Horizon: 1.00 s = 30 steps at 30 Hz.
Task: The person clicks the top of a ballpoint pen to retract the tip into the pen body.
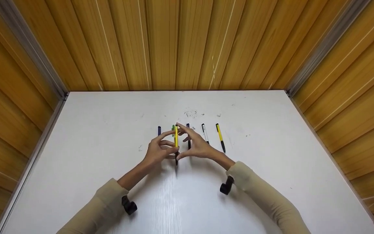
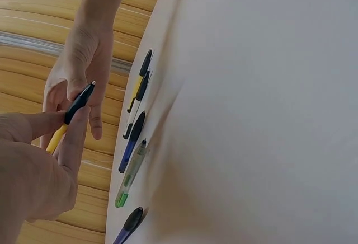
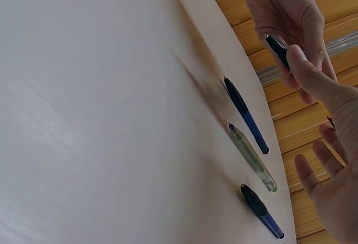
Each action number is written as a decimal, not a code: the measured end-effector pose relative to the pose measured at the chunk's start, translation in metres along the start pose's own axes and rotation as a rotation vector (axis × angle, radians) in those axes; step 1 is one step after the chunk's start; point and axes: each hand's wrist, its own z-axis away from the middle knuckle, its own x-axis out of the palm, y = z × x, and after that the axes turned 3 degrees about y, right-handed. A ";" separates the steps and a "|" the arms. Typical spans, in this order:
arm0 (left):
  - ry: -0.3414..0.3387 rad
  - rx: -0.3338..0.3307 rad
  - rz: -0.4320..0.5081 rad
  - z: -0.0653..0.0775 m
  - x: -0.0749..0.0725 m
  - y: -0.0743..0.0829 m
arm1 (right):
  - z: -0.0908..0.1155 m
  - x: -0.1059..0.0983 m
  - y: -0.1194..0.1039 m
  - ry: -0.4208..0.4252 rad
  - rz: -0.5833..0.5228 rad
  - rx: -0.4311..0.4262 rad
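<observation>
Both hands meet over the table around a yellow pen with a black grip [image 1: 176, 139], held upright in the head view. My left hand [image 1: 157, 151] pinches it between thumb and fingers near the grip; the left wrist view shows this pinch [image 2: 50, 165]. My right hand [image 1: 200, 146] holds it from the other side, index fingertip at the top end and thumb at the black grip. In the right wrist view the right thumb [image 3: 307, 73] overlaps the pen's dark grip [image 3: 277, 51], while the other right fingers spread apart.
Behind the hands several pens lie in a row on the white table [image 1: 109, 130]: a blue pen [image 1: 159, 130], a green clear pen [image 2: 131, 171], another blue pen [image 2: 132, 142], a white pen [image 1: 205, 132] and a second yellow pen [image 1: 220, 136]. Wood-panelled walls [image 1: 177, 45] enclose the table.
</observation>
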 end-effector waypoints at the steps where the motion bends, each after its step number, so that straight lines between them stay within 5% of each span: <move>1: -0.001 0.000 0.001 0.000 0.000 0.000 | 0.000 0.001 0.000 0.005 -0.002 0.001; 14: 0.014 0.019 0.010 -0.002 -0.001 0.007 | -0.003 -0.002 -0.038 0.057 -0.003 -0.033; 30: 0.014 0.018 -0.002 -0.002 0.000 0.004 | 0.001 -0.001 -0.040 0.026 -0.079 0.022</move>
